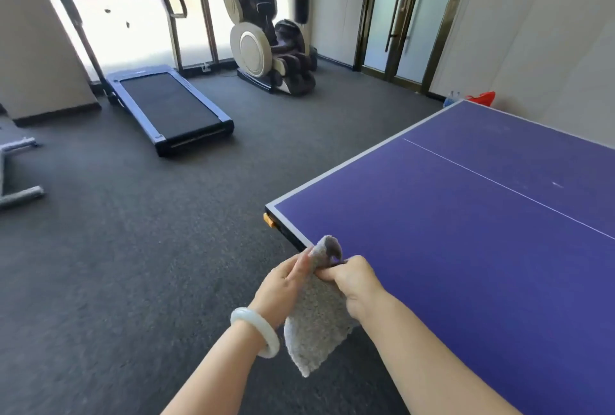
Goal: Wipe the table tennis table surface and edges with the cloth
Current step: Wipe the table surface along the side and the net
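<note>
The blue-purple table tennis worktop (466,215) with its grey rim stretches away to the right. The black treadmill (166,108) and brown massage chair (269,48) stand well apart and block nothing. The fuzzy grey cloth (316,324) hangs beside the near corner. The left hand (283,285) and right hand (356,285) pinch its top in curled fingers, probably folding it for wiping.

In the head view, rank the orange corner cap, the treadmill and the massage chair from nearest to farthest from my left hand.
1. Orange corner cap, just ahead of the left hand holding the cloth.
2. Treadmill, farther off to the left.
3. Massage chair, by the far window.
</note>
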Motion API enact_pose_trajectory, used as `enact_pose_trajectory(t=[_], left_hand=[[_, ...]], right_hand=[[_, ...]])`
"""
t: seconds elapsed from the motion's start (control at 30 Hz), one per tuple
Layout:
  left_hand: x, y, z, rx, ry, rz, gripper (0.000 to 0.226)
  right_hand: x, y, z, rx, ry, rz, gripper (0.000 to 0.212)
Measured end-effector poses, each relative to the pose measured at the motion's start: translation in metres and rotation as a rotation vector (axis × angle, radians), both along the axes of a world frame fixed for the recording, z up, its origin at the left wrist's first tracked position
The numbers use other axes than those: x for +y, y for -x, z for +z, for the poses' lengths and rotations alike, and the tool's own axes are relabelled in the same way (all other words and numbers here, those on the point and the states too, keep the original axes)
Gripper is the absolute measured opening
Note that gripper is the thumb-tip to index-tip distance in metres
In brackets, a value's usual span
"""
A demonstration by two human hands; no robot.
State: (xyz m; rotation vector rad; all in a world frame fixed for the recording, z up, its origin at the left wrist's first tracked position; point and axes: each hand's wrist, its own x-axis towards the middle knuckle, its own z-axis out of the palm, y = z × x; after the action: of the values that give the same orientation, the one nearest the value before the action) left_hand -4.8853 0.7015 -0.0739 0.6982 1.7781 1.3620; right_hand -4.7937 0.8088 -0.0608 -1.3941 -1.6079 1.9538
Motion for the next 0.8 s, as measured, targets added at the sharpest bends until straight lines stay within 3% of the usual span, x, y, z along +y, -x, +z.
enact_pose_trajectory(t=[0.1,0.23,0.37,0.5,0.8], left_hand=[[-0.032,0.073,-0.005,-0.311,0.029,0.211,0.034],[-0.058,0.176,-0.016,-0.511,0.165,0.451,0.041],[-0.055,0.260,-0.022,-0.750,0.108,0.409,0.042],[-0.011,0.326,-0.021,-0.557,0.039,0.408,0.016],[0.136,0.463,0.000,-0.183,0.050,0.339,0.032]], right_hand=[[-0.023,0.072,0.009,0.110,0.170,-0.046,0.016],[-0.033,0.165,0.024,0.268,0.213,-0.057,0.013],[-0.024,0.236,0.024,0.261,0.176,-0.020,0.012],[0.013,0.290,0.009,0.192,0.169,0.009,0.016],[0.174,0.410,-0.018,0.192,0.119,-0.069,0.014]])
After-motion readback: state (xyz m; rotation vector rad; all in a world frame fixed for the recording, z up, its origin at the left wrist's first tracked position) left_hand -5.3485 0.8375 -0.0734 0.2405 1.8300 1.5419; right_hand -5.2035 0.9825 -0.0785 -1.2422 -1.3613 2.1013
